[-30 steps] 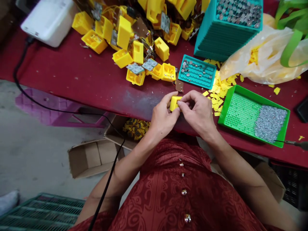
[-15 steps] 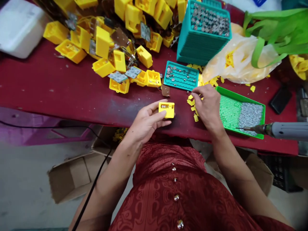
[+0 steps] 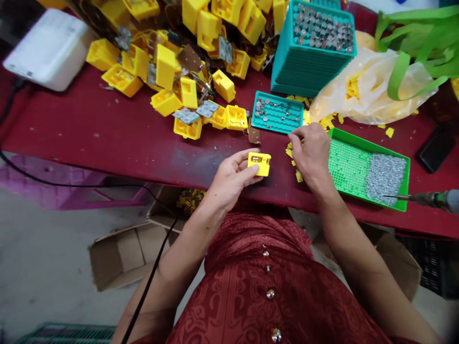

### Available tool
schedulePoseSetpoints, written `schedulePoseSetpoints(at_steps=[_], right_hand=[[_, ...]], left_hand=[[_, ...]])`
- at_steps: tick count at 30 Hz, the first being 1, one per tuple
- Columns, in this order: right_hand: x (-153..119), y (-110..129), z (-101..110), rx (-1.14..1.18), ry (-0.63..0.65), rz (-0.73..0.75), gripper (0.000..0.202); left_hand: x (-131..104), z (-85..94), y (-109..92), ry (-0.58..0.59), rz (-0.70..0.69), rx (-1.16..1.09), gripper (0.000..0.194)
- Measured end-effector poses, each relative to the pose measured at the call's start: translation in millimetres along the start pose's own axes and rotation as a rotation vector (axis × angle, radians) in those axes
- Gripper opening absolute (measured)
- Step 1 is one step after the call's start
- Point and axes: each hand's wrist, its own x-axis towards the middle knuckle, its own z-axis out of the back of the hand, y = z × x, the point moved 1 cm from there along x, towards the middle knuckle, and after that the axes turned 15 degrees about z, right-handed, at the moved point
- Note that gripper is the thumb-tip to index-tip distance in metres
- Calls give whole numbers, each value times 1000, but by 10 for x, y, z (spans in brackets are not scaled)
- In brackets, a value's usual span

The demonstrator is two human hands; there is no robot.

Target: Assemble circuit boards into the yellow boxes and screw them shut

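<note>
My left hand [image 3: 231, 179] grips a small yellow plastic housing [image 3: 264, 170] by its left side, thumb across the front. Shiny round button cells [image 3: 255, 159] sit in the housing's open slot. My right hand [image 3: 313, 155] is over small yellow plastic pieces [image 3: 299, 177] on the table, just below a shallow teal tray [image 3: 278, 125] with several button cells in it. Its thumb and fingers are pinched together; whatever is between them is too small or hidden to make out.
A green basket [image 3: 346, 165] of small metal screws lies right, an electric screwdriver [image 3: 426, 197] over its corner. Stacked teal trays [image 3: 304, 69] and a plastic bag [image 3: 373, 86] stand behind. Yellow housings with wires [image 3: 165, 64] pile up back left, near a white box [image 3: 50, 50].
The whole view has shifted, so the table appears further right. My right hand has moved slightly left relative to the teal tray. My left hand still holds the yellow housing.
</note>
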Motion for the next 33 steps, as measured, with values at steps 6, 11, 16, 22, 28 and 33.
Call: schedulePoseSetpoints(at_steps=[6,11,16,22,28,33], right_hand=[[-236,482,303,587,16,65,11],[-331,554,191,627,20,17,8],[-324,498,125,632,35,-51,7],[-343,534,135,533,55,-36,9],[-342,511,136,444,69,17,12],[-258,322,128,526,169,-53,36]], left_hand=[[72,-41,47,-20,-55,76,38],[65,-82,54,-42,-74,104,39],[72,-92,91,-53,-127,176,45],[77,-94,152,-116,-243,333,45],[22,-114,176,-217,-336,495,46],[7,-102,166,-64,-249,378,44]])
